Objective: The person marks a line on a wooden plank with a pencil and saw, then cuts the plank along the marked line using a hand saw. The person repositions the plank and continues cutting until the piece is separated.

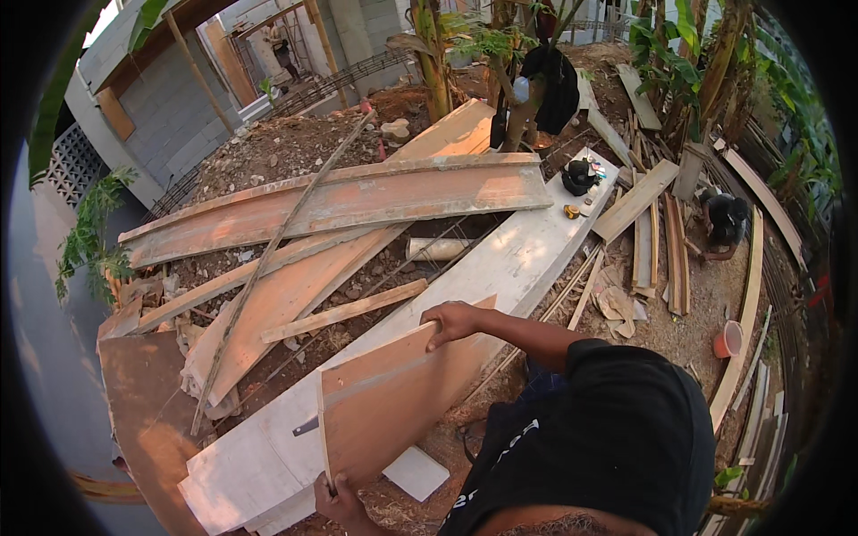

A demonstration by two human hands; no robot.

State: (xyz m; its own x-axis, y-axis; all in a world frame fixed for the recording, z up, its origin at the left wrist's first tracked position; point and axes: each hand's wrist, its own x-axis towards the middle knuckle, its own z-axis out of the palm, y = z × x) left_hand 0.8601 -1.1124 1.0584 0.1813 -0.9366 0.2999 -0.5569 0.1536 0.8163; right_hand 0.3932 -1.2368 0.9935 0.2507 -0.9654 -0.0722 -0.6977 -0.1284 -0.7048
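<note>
Between my two hands a plywood panel (384,402) is held tilted on edge over a long pale board (259,447). My right hand (451,323) is closed around its upper edge. At the panel's lower left corner, my left hand (338,502) grips the edge with the thumb showing; its other fingers are partly hidden. A flat dark blade-like piece with a hole (307,427) sticks out beside the panel on the pale board, the rest of it covered. Below the panel a small white board (416,473) lies on the ground.
A yellow tape measure (571,212) and a black bag-like item (579,177) sit on the pale board's far end. Long formwork boards (357,192) cross over rubble. At right, a co-worker (724,219) crouches by stacked planks (677,259); a pink bucket (728,339) stands nearer.
</note>
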